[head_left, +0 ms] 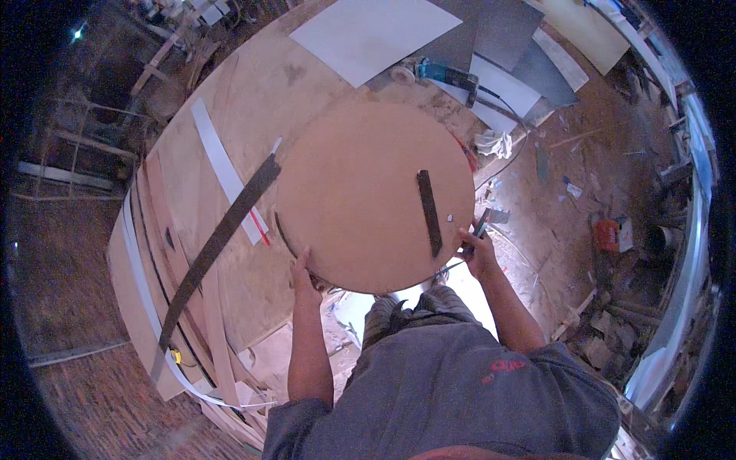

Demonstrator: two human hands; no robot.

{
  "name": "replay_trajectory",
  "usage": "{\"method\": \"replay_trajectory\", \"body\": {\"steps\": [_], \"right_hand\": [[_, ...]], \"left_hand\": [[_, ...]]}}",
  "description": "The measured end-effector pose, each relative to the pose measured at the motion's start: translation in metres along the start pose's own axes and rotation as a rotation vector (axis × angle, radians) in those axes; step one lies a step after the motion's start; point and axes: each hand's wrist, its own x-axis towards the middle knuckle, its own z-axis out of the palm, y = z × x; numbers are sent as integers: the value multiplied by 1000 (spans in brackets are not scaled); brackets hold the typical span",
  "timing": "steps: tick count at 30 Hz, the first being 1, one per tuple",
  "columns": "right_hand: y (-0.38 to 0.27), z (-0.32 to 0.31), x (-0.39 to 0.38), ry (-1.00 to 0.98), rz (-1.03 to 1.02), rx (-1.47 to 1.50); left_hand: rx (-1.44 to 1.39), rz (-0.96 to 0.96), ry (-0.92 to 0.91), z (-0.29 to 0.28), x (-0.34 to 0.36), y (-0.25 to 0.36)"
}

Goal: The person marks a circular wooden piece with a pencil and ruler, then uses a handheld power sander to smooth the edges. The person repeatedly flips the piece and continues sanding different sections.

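Note:
A large round brown board (368,192) is in front of me on the worktable. My left hand (307,276) grips its lower left rim. My right hand (475,249) is closed at its lower right rim, beside a dark tool (484,222) whose kind I cannot make out. A short dark strip (428,215) lies on the disc's right half, with a small pale bit (450,218) near it. A long dark strip (218,253) runs diagonally left of the disc, across a white strip (215,153) with a red mark.
The plywood worktable (253,100) holds pale sheets (376,34), a teal power tool (445,73) with a cord, long wood strips (176,261) and a yellow tape measure (175,356). The littered floor (575,153) at right has an orange box (613,236) and wood scraps (613,337).

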Motion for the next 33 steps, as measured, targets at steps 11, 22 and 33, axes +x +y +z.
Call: {"method": "replay_trajectory", "body": {"steps": [11,22,33], "right_hand": [[-15,-12,17,-61,-1,-23],[-11,-25,40,-54,-63,-29],[-58,-41,69,-197,-38,-231]], "left_hand": [[69,117,-63,21,-14,-8],[-36,36,-239,4,2,-6],[170,11,-21,25,-52,-62]]}}
